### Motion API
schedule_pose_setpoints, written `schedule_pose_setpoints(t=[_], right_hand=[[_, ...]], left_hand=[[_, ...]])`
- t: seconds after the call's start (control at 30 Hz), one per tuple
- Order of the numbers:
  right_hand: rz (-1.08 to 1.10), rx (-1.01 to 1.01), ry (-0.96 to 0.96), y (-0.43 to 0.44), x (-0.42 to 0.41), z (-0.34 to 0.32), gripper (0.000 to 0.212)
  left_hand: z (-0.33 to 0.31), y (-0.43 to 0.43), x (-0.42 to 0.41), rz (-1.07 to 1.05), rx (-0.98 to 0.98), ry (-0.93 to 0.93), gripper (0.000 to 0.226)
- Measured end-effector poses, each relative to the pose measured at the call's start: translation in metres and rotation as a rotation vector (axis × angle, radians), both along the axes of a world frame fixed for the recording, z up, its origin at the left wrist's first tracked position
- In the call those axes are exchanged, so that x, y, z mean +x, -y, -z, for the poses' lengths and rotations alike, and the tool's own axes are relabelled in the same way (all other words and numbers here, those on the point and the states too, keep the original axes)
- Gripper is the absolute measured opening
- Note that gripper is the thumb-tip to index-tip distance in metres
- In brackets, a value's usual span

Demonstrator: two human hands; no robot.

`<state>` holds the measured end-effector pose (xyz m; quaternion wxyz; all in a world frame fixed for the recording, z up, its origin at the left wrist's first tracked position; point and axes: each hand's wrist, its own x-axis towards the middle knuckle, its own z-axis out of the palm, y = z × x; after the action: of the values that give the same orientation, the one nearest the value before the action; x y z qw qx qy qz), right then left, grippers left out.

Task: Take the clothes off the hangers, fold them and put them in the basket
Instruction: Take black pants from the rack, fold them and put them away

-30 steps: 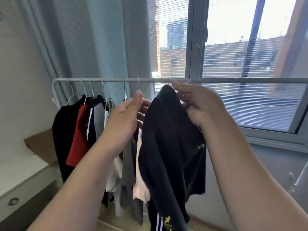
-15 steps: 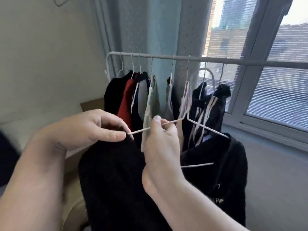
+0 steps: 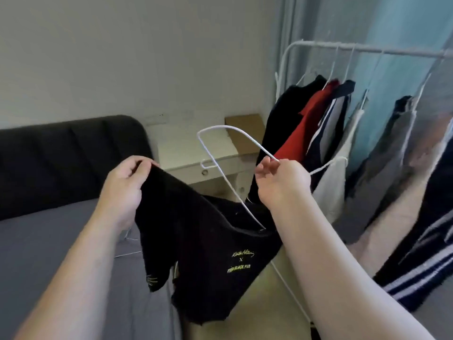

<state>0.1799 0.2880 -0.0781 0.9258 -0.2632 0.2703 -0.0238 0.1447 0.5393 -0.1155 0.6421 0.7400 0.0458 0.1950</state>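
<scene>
A black T-shirt [image 3: 208, 244] with yellow-green print hangs from my left hand [image 3: 125, 182], which pinches its upper edge. My right hand [image 3: 282, 180] grips a white wire hanger [image 3: 221, 153]; the hanger's lower part still reaches into the shirt. At the right stands a white clothes rail [image 3: 343, 49] with several garments on hangers, among them a black one [image 3: 282, 114], a red one [image 3: 301, 128] and a white one [image 3: 335, 177]. No basket is in view.
A bed with a grey sheet [image 3: 49, 253] and a dark padded headboard [image 3: 61, 155] lies at the left, another white hanger [image 3: 127, 244] on it. A white nightstand [image 3: 196, 155] with a cardboard box [image 3: 245, 133] stands between bed and rail. Striped dark clothing [image 3: 421, 261] hangs at the far right.
I have turned left from the rail toward the bed. The black shirt has come off the rail with its hanger, and the hanger is now mostly pulled out of the shirt.
</scene>
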Motion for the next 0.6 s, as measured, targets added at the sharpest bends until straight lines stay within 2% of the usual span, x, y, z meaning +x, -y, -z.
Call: schedule_pose_setpoints(t=[0.13,0.23,0.33,0.43,0.5,0.53,0.6], right_hand=[[-0.326,0.010,-0.075,-0.058,0.025,0.020,0.031],[-0.528,-0.063,-0.107,-0.098,0.026,0.037,0.022],[-0.895,-0.249,-0.044,-0.132,0.019,0.044,0.021],[-1.110,-0.561,0.169,-0.160,0.014,0.041,0.007],[-1.205,-0.755,0.329,-0.177,0.013,0.040,0.015],[-1.248,-0.793,0.383,-0.182,0.013,0.043,0.023],[-1.338,-0.775,0.435,-0.196,0.018,0.049,0.028]], left_hand=[[0.022,-0.022,0.009,-0.144,0.154,-0.058,0.026],[0.028,-0.037,0.018,-0.245,0.254,-0.087,0.025],[0.036,-0.062,0.027,-0.306,0.318,-0.149,0.024],[0.053,-0.094,0.038,-0.312,0.417,-0.229,0.014],[0.068,-0.119,0.043,-0.244,0.569,-0.312,0.036],[0.074,-0.129,0.043,-0.212,0.623,-0.337,0.049],[0.084,-0.147,0.044,-0.205,0.620,-0.365,0.061]])
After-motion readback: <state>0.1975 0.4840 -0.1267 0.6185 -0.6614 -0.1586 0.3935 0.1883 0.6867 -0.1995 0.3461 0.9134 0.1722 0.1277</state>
